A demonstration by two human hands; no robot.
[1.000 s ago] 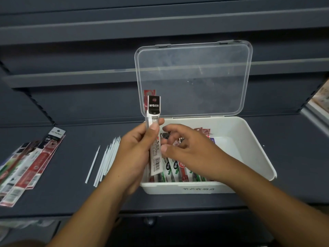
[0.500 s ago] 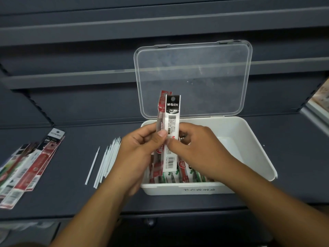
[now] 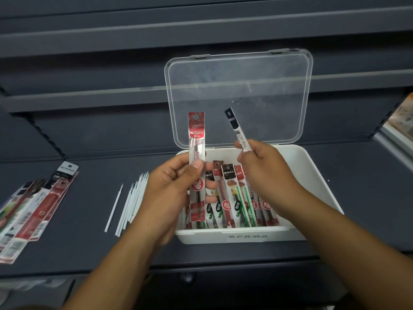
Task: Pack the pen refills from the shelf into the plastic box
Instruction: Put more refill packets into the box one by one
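Note:
A white plastic box (image 3: 312, 175) stands on the dark shelf with its clear lid (image 3: 239, 97) propped open behind it. Several packaged pen refills (image 3: 234, 204) lie in its left half. My left hand (image 3: 169, 189) grips a red-topped refill pack (image 3: 196, 139) upright over the box's left edge. My right hand (image 3: 266, 173) pinches a black-and-white refill pack (image 3: 235, 130), tilted to the left, above the box's middle.
More refill packs (image 3: 33, 206) lie fanned at the shelf's left end. Several loose white refill sticks (image 3: 131, 202) rest between them and the box. A shelf rail (image 3: 89, 97) runs behind, and another shelf's goods (image 3: 402, 117) show at the far right.
The two packs were held together in front of the lid. Now they are apart: my right hand has taken the black-and-white one to the right, my left keeps the red one.

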